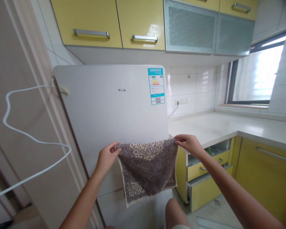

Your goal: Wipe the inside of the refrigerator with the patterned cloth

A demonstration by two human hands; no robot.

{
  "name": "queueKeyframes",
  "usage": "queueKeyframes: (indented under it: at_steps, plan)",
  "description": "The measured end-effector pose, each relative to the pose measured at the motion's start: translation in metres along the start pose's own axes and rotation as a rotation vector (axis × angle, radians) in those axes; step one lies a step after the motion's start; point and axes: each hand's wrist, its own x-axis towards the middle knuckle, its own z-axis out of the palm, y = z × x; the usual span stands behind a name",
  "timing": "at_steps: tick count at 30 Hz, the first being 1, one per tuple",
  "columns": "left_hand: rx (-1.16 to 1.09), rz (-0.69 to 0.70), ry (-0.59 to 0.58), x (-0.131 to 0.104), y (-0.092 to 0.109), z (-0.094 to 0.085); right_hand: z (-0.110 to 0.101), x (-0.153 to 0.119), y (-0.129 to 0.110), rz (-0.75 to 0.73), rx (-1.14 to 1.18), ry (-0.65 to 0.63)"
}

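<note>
A grey-brown cloth [150, 168] with cream patterns and a pale edge hangs spread out in front of the white fridge [97, 117]. Its upper left corner is pinched between the thumb and fingers of my left hand [109, 156]. At the upper right corner, the fingers of my right hand [189, 144] are closed on the cloth in the same way. Between the two hands the top edge sags slightly, and the lower part hangs free.
Yellow cabinets [143, 19] run above the fridge. To the right are a white countertop [205, 127], partly open yellow drawers [205, 190] and a window [257, 73]. A white cable [38, 136] loops at the left. My knee [175, 211] shows below.
</note>
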Motion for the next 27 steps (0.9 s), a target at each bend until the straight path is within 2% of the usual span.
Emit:
queueKeyframes:
  at_steps: [4,8,10,12,14,17,21,24,27]
  plan:
    - [0.21,0.169,0.006,0.004,0.001,-0.002,-0.002,-0.006,-0.004,-0.098,-0.179,-0.012]
    - [0.461,0.3,-0.05,0.006,0.001,-0.006,-0.004,-0.01,-0.009,-0.138,-0.218,-0.032]
    - [0.507,0.322,-0.041,0.006,0.0,-0.006,-0.006,-0.013,-0.011,-0.162,-0.201,-0.022]
    - [0.456,0.312,-0.033,0.006,-0.002,-0.005,-0.007,-0.014,-0.012,-0.176,-0.144,-0.003]
    - [0.318,0.232,-0.046,0.006,-0.005,-0.002,-0.007,-0.015,-0.013,-0.113,-0.049,-0.034]
    - [0.076,0.014,-0.055,0.002,-0.012,0.006,-0.003,-0.016,-0.015,0.061,0.032,-0.101]
    - [-0.238,-0.283,-0.094,-0.007,-0.013,0.024,0.015,-0.015,-0.027,0.203,0.148,-0.028]
    - [-0.428,-0.42,-0.181,-0.018,0.0,0.045,0.036,-0.018,-0.046,0.271,0.371,-0.075]
    - [-0.488,-0.426,-0.245,-0.031,0.024,0.069,0.06,-0.022,-0.069,0.301,0.467,-0.143]
